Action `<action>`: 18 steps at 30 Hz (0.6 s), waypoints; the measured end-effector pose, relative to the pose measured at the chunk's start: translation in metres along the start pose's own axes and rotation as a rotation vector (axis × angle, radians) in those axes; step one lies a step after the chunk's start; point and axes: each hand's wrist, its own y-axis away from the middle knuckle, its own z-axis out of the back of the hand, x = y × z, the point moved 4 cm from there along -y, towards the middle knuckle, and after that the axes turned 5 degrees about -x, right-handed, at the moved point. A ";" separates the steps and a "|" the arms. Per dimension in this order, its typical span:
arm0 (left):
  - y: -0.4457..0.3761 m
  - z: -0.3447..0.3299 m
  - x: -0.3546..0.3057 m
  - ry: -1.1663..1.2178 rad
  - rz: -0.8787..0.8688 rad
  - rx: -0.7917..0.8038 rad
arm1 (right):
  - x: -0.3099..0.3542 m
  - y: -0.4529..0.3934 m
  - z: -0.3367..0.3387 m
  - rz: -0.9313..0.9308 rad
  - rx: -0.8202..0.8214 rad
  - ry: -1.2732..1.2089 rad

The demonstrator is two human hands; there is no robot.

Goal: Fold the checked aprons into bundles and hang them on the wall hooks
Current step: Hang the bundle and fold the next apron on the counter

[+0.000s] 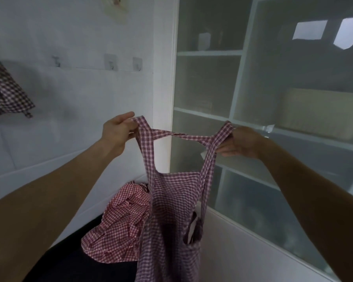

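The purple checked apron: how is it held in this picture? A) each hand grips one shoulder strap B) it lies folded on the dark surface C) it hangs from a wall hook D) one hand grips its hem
A: the left hand and right hand each pinch a strap of the purple checked apron, which hangs between them.

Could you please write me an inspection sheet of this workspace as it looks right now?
Surface: a dark surface low in the corner carries a crumpled apron.
Job's things: the purple checked apron hangs unfolded from its shoulder straps; the red checked apron lies in a heap; a third checked apron hangs on the wall at the far left; three wall hooks are bare.
Clutter: nothing seen.
Grips: the left hand pinches the left strap; the right hand holds the right strap; the straps cross between them.
Cables: nothing seen.
Surroundings: white tiled wall; frosted-glass cabinet with shelves on the right.
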 end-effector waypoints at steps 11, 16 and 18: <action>0.015 -0.046 -0.011 -0.126 -0.009 0.407 | 0.036 0.012 -0.016 0.223 0.209 -0.299; 0.028 -0.078 -0.024 0.206 0.087 0.420 | 0.055 0.018 -0.029 0.223 0.240 -0.434; 0.030 -0.081 -0.030 0.247 0.115 0.401 | 0.054 0.019 -0.028 0.186 0.301 -0.398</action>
